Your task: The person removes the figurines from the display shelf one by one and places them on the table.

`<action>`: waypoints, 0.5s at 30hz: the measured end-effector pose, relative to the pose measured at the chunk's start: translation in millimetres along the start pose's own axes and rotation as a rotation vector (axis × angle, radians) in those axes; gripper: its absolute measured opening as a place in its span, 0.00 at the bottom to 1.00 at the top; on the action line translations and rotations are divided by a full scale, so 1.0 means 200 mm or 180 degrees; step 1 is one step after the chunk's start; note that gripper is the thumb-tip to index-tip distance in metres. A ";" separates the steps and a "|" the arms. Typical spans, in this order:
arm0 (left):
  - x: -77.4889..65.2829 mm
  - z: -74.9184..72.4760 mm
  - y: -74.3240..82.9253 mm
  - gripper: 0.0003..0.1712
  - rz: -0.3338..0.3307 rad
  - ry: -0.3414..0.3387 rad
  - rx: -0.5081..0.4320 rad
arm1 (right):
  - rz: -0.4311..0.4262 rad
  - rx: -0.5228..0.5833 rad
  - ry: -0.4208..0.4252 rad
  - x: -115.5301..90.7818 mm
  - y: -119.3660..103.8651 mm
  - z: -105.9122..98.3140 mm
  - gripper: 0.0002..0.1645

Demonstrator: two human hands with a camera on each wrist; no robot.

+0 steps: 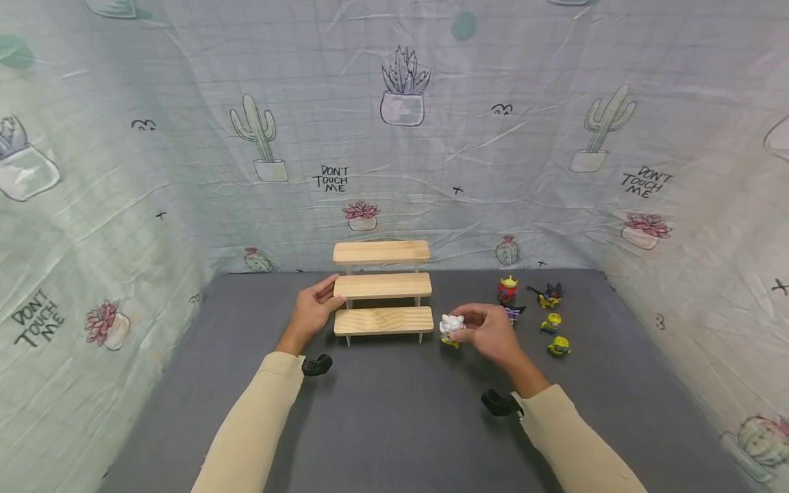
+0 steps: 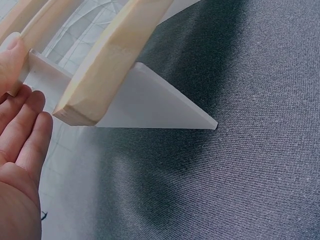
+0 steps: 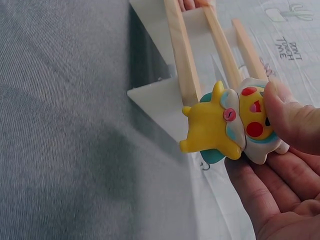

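My right hand pinches a small yellow Pikachu figurine by its white hooded head, thumb on one side and fingers on the other. Its red cheeks and stubby feet show in the right wrist view. The figurine is just right of the lowest tier of a three-tier wooden display stand. At the stand's left end, my left hand grips the middle board, thumb at its front edge. Clear side supports hold the boards up.
Right of the stand are a red-and-green figurine, a yellow one with dark ears, two small yellow ones and a purple-and-black one, partly behind my right hand. A patterned cloth surrounds the grey tabletop at back and sides.
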State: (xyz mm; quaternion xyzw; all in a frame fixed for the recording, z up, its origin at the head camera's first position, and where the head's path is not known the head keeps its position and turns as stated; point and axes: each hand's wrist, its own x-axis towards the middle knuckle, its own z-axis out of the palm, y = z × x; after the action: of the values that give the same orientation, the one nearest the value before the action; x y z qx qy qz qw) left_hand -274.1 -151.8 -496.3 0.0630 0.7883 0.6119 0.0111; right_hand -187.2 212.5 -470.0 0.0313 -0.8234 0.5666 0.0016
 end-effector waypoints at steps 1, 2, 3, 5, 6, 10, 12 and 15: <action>0.00 0.00 0.00 0.37 0.0012 -0.0003 0.0006 | -0.0010 0.0004 -0.0016 0.00 0.00 -0.01 0.19; 0.00 0.00 0.00 0.37 0.0012 0.0000 0.0002 | -0.0003 0.0012 -0.0021 0.00 0.00 -0.01 0.19; 0.00 -0.01 0.00 0.36 0.0003 0.0001 -0.0006 | -0.0007 0.0007 -0.0032 -0.01 0.01 -0.02 0.19; 0.00 -0.01 -0.01 0.36 -0.0017 -0.0014 -0.0006 | 0.0005 -0.0014 -0.0019 -0.01 0.01 -0.04 0.19; 0.00 0.00 -0.01 0.36 -0.0023 -0.0029 0.0001 | 0.0023 -0.0026 0.0001 -0.02 0.02 -0.05 0.19; 0.01 0.01 -0.01 0.36 -0.0019 -0.0069 0.0008 | 0.0050 -0.0091 0.0075 -0.03 0.04 -0.08 0.19; 0.01 0.01 -0.01 0.36 -0.0001 -0.0037 0.0008 | 0.0025 -0.0092 0.0071 -0.03 0.05 -0.10 0.19; 0.00 0.01 0.00 0.36 -0.0001 0.0012 0.0038 | -0.0002 -0.0081 0.0056 -0.04 0.07 -0.12 0.19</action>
State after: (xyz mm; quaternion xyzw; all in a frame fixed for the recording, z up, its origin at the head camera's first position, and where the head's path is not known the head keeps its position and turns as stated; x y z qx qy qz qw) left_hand -274.9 -150.4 -497.4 0.0617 0.7920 0.6073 0.0094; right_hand -180.7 240.8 -475.5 0.0265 -0.8305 0.5563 0.0095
